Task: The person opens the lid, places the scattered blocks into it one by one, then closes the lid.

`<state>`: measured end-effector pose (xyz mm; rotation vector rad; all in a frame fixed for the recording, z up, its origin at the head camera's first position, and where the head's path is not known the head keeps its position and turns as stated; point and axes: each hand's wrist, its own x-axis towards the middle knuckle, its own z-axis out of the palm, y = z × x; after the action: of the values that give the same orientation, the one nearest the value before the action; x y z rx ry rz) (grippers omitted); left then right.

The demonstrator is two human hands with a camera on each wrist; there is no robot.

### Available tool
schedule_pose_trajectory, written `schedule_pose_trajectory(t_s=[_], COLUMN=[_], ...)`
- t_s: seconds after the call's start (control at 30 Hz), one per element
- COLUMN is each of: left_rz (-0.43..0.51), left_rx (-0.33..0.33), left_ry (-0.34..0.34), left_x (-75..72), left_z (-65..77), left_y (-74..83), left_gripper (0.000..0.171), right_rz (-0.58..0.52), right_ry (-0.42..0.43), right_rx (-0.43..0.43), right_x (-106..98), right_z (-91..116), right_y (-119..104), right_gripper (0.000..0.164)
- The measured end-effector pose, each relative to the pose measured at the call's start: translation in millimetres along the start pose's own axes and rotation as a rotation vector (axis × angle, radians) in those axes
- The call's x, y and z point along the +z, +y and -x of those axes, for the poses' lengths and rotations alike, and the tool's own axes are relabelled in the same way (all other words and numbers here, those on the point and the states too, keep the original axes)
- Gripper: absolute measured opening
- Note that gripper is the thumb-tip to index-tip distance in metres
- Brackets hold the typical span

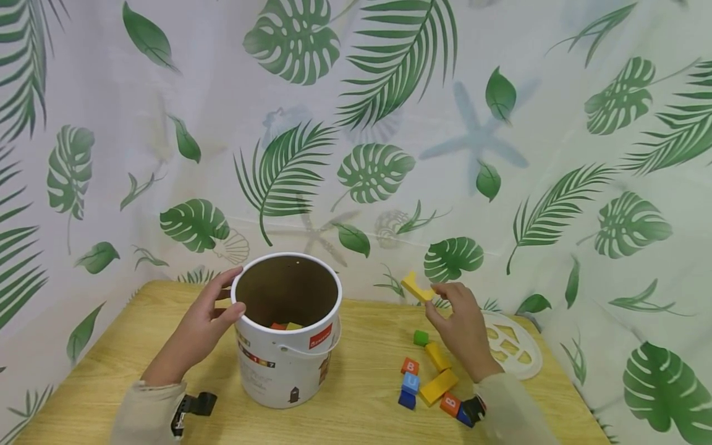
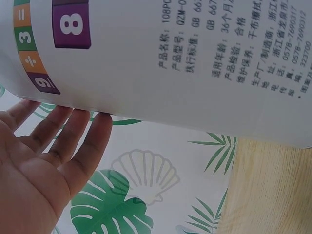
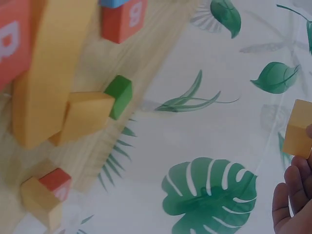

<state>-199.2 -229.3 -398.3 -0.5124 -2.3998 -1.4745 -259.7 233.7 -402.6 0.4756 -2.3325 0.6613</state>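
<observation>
My left hand (image 1: 194, 330) rests on the left side of a white bucket (image 1: 283, 371), its thumb at the rim. In the left wrist view, extended fingers (image 2: 85, 139) touch the printed wall with their tips. Deep inside the bucket, a few coloured blocks (image 1: 293, 326) show. My right hand (image 1: 461, 324) pinches a yellow arch block (image 1: 416, 288) between thumb and fingers, raised above the table's far edge. That block (image 3: 296, 129) is partly cut off at the right edge of the right wrist view.
Right of the bucket lie a green block (image 1: 421, 337), yellow blocks (image 1: 438, 388), red lettered blocks (image 1: 410, 366) and blue ones (image 1: 410, 382). A white lid with shaped holes (image 1: 532, 364) lies behind the right forearm. A leaf-patterned curtain (image 1: 378, 228) hangs behind the wooden table (image 1: 367, 408).
</observation>
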Motion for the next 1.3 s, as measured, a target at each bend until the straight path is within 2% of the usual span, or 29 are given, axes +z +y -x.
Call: schedule_pose_trajectory(t_s=[0.23, 0.7, 0.93, 1.17, 1.3], left_rz=[-0.007, -0.005, -0.008, -0.003, 0.0], left_rx=[-0.006, 0.002, -0.001, -0.008, -0.006], left_ry=[0.0, 0.004, 0.004, 0.001, 0.003], left_x=[0.0, 0.4, 1.1, 0.4, 0.0], left_z=[0.1, 0.5, 0.3, 0.1, -0.3], left_y=[1.0, 0.8, 0.0, -0.3, -0.9], left_gripper=[0.064, 0.064, 0.064, 0.064, 0.064], right_rz=[-0.014, -0.109, -0.194, -0.24, -0.323], right_ry=[-0.01, 0.041, 0.009, -0.012, -0.065], right_rx=[-0.027, -0.184, -0.194, -0.252, -0.256], right_x=[-2, 4, 10, 16, 21], right_z=[-13, -38, -45, -51, -54], right_y=[-17, -65, -95, -119, -132], right_gripper=[0.032, 0.03, 0.029, 0.03, 0.029])
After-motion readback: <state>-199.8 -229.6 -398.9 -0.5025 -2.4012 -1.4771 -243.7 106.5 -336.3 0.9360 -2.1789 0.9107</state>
